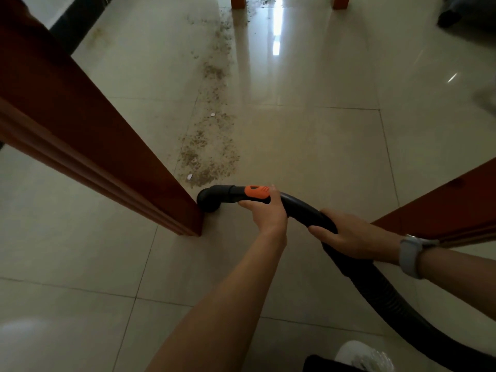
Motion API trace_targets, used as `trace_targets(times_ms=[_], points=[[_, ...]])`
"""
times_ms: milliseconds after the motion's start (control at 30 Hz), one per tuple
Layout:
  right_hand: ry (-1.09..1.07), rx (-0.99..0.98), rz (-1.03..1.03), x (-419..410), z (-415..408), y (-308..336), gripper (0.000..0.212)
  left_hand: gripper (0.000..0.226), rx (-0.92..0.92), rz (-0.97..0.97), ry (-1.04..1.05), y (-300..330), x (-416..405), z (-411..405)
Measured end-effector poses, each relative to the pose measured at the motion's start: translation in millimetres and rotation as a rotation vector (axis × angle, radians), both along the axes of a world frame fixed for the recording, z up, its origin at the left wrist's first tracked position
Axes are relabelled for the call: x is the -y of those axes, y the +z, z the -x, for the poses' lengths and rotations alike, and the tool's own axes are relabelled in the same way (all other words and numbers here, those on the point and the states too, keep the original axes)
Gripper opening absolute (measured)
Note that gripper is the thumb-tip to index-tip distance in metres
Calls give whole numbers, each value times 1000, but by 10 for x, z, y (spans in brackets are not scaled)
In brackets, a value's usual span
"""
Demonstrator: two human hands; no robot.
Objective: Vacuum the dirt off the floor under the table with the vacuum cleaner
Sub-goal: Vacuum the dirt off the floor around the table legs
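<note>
A black vacuum hose (300, 208) with an orange patch on its handle ends in a bent black nozzle (210, 198). The nozzle's mouth sits on the pale tiled floor, right beside the near left table leg (139, 167). My left hand (264, 210) grips the handle just behind the orange patch. My right hand (349, 234), with a grey watch on its wrist, holds the hose further back. A long trail of brownish dirt (212, 154) runs from just beyond the nozzle away under the table.
Another red-brown table leg (440, 208) slants in at the right. Two far legs (238, 1) stand at the top. The ribbed hose (397, 310) trails to the bottom right, past my white shoe (359, 354). Dark objects sit at top left and top right.
</note>
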State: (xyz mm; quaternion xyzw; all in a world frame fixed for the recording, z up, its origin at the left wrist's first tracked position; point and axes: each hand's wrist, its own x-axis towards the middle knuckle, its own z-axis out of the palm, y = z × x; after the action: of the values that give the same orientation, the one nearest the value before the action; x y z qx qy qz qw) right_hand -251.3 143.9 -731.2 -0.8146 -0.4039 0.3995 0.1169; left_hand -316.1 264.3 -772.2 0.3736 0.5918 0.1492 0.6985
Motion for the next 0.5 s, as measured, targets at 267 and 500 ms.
trace_targets(times_ms=[267,500], points=[[0,51,-49,-295,152,-172,34,52,-100,-67,62,-193,-322,80],[40,151,-110,-601,231,-93,35,52,-142,-156,126,-176,-587,166]])
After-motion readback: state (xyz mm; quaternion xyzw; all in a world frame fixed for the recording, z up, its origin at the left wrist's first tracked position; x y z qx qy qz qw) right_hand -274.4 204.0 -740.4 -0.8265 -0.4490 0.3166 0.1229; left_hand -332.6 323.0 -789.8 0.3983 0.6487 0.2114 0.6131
